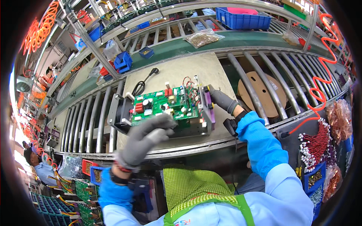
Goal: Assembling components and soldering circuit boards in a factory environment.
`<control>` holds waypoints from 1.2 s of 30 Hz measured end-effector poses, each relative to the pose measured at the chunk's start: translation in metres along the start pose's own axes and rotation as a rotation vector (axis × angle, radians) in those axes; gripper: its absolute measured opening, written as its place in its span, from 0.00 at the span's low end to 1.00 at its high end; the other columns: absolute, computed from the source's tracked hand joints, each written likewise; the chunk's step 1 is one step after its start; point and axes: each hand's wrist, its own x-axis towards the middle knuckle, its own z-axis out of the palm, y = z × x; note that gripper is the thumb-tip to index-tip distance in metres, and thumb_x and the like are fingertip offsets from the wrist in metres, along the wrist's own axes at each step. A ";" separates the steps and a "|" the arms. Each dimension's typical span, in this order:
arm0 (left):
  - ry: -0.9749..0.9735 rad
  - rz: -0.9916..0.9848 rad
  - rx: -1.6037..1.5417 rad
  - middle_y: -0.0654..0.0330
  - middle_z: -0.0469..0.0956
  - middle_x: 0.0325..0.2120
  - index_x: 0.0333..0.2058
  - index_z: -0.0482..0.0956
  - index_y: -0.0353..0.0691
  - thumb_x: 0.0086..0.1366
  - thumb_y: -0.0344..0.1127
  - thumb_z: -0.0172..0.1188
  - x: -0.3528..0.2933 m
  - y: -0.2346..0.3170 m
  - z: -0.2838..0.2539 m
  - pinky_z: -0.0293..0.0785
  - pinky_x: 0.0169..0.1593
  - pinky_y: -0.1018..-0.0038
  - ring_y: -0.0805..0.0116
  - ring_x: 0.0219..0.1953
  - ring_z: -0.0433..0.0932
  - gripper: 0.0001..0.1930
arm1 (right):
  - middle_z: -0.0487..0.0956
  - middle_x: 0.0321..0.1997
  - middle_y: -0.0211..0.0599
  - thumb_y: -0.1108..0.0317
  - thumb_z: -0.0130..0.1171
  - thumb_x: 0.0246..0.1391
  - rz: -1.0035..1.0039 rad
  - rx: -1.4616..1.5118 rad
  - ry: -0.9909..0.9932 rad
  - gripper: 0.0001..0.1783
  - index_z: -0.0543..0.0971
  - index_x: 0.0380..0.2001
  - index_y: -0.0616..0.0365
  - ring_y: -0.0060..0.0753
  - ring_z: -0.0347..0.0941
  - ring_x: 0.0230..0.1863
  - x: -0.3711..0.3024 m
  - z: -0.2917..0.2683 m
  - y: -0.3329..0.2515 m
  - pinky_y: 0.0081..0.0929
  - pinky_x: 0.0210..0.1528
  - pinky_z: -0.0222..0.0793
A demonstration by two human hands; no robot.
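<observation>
An opened electronic unit with a green circuit board [166, 101] lies on a pale board in front of me. A black fan [121, 112] is at its left end, and a purple panel [210, 107] stands upright at its right end. My right hand [223, 101], in a grey glove, grips that panel's upper edge next to a dark knob with yellow. Over the unit's near edge hovers my left hand [145, 137], gloved in grey and smeared by motion; whether its fingers hold anything is unclear. A coiled black power cord [139, 87] with a plug lies behind the unit.
Metal rollers [260, 83] run on both sides of the pale board [181, 69]. A bag of small parts [203, 37] and a blue crate [243, 19] sit beyond. An orange coiled hose [319, 90] hangs at right, near red wire bundles [316, 141]. Another person [43, 169] is far left.
</observation>
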 end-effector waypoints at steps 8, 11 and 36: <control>-0.012 0.065 0.815 0.56 0.79 0.43 0.52 0.74 0.30 0.65 0.38 0.56 0.089 0.076 -0.065 0.70 0.53 0.73 0.70 0.47 0.76 0.21 | 0.68 0.62 0.40 0.65 0.54 0.49 -0.177 -0.725 -0.068 0.25 0.74 0.54 0.46 0.47 0.65 0.61 0.016 -0.017 0.031 0.39 0.60 0.62; -0.038 0.038 0.961 0.54 0.80 0.44 0.52 0.74 0.31 0.64 0.41 0.56 0.142 0.068 -0.079 0.71 0.53 0.73 0.68 0.47 0.77 0.22 | 0.75 0.55 0.40 0.65 0.54 0.49 -0.220 -0.797 -0.090 0.19 0.77 0.47 0.46 0.50 0.69 0.55 0.026 -0.015 0.029 0.41 0.57 0.65; -0.070 0.091 1.444 0.49 0.81 0.28 0.34 0.83 0.39 0.59 0.49 0.56 0.208 0.031 -0.049 0.74 0.39 0.64 0.52 0.32 0.80 0.18 | 0.82 0.39 0.39 0.53 0.59 0.55 -0.390 -0.218 -0.478 0.20 0.80 0.45 0.55 0.35 0.77 0.39 0.114 -0.025 -0.124 0.30 0.47 0.70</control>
